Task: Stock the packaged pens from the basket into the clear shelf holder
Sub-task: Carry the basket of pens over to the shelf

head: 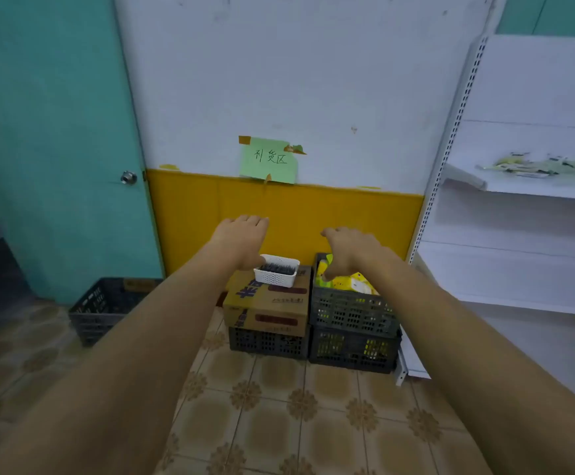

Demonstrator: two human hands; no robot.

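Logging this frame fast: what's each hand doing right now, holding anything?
Left hand: open, fingers stretched forward, holding nothing.
Right hand: open, fingers loosely curled, holding nothing.

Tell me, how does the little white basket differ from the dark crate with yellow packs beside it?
The white basket is small; the dark crate is clearly larger. The white basket sits on a cardboard box; the dark crate sits on a second crate. The basket holds dark items, the crate yellow packs. Both have perforated walls and open tops.
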